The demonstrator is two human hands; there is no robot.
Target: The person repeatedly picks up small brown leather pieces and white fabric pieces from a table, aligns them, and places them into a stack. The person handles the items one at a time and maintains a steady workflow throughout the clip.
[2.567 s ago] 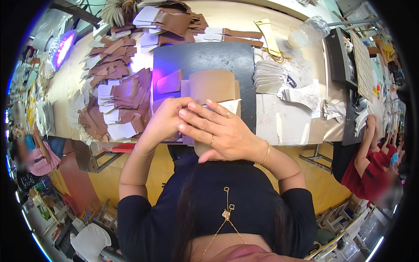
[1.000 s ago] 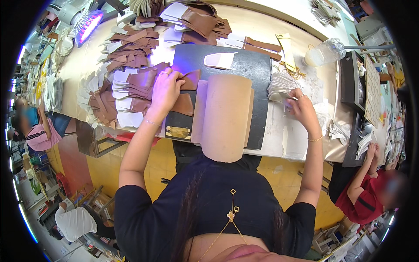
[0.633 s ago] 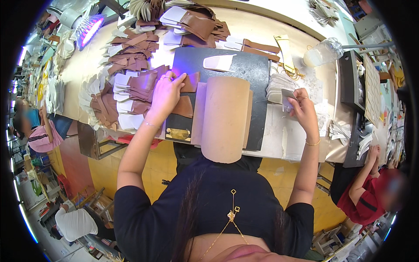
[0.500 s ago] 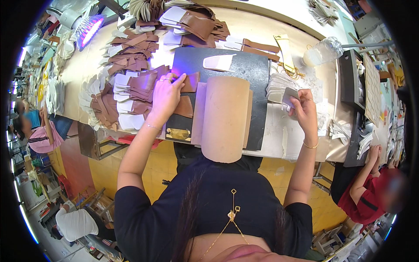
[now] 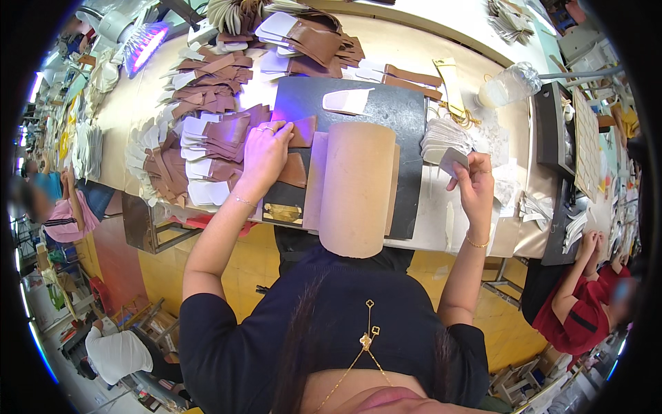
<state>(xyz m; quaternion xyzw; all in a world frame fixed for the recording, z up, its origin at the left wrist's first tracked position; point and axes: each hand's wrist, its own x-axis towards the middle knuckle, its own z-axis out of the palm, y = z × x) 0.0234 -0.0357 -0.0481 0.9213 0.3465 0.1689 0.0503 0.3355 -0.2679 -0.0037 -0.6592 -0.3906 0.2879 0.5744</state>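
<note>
Black board (image 5: 409,207): lay under the tan curved form (image 5: 355,186), which overhung the near edge; a forearm bump could have rocked it. Brown-and-white stack (image 5: 224,131): left of the form; an elbow or sleeve might have slid it. Left hand (image 5: 267,148): left of the form, fingertips on the upper brown piece's edge; pinching or just pressing, couldn't tell. Right hand (image 5: 474,186): right of the form, thumb and fingers pinching a grey flat piece. Pale stack (image 5: 441,138): right of the form, just beyond that hand; a brush could have fanned it. Upper brown piece (image 5: 303,131): just left of the form; uneven pressure might have skewed it. Grey flat piece (image 5: 453,161): right of the form, held near one end, so likely to twist or slip.
</note>
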